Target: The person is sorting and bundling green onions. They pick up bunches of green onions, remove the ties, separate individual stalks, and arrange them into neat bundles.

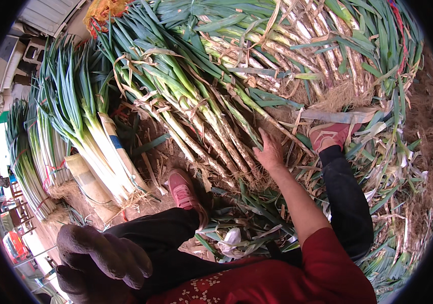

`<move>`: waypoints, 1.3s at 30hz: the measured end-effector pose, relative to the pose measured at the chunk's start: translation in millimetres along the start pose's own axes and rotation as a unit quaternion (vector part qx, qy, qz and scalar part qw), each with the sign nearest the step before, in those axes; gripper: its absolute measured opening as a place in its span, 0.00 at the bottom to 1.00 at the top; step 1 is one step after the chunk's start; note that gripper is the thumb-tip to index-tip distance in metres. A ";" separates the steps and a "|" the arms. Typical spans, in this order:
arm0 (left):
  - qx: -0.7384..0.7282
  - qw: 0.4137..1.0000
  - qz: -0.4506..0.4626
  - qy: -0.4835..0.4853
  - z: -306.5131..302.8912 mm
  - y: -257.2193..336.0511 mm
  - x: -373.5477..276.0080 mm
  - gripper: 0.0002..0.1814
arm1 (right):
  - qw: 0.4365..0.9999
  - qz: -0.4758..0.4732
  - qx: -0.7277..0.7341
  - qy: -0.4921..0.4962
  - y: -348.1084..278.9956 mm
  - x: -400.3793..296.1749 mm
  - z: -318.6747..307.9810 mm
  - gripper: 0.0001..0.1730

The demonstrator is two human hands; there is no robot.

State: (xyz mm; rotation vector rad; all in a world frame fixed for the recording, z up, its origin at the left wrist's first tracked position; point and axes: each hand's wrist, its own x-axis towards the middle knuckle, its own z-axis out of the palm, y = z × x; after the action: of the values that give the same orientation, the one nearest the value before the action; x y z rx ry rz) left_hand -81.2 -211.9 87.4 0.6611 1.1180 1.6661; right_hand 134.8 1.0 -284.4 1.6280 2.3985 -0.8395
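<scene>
My right hand [271, 152] is bare and reaches down to the right end of a row of untrimmed long green onions [208, 125]. Its thumb and index finger are spread, with the tip of a green leaf [252, 136] between them. These onions have soil-stained stems, dry outer leaves and stringy roots. My left hand [100, 258], in a dark, dirty glove, is raised close to the camera at the lower left. Its fingers are bent, and the palm side is hidden. To the left, cleaned onions with white stems [104, 163] lie against a pale padded board [115, 142].
Tied onion bundles [30, 163] stand at the far left beside another padded roll [89, 186]. More untrimmed onions [300, 45] are heaped at the top. Peeled leaves [246, 216] cover the ground around my pink shoes [184, 190]. An orange net bag [104, 13] lies at the upper left.
</scene>
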 end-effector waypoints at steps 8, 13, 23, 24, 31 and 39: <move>0.028 1.000 0.015 0.002 -1.4 -1.8 0.1 0.29 | 0.997 0.003 0.004 -0.083 24.5 12.5 -46.0 0.26; 0.021 0.999 0.027 -0.027 -12.7 -3.9 -4.3 0.27 | 0.967 -0.023 0.216 -0.132 -11.9 -25.8 -60.2 0.19; 0.072 0.996 -0.023 0.049 18.9 -6.2 8.3 0.30 | 0.986 -0.123 -0.098 -0.055 3.5 -19.8 24.8 0.38; 0.073 0.997 -0.024 0.028 19.5 -5.4 10.7 0.30 | 0.992 -0.079 -0.076 -0.068 10.2 -14.6 23.7 0.43; -0.223 0.955 0.132 0.143 37.2 -39.4 10.6 0.29 | 0.994 -0.017 -0.021 -0.110 9.7 -16.2 38.6 0.42; 0.080 0.996 0.014 0.046 7.7 -18.6 6.8 0.30 | 0.969 -0.026 -0.048 -0.240 -0.9 11.3 9.4 0.24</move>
State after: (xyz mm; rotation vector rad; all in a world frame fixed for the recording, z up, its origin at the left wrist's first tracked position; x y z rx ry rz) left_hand -69.3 -201.0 73.4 0.7100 1.3243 1.6562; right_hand 127.4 5.3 -296.4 1.1632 2.1064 -0.9771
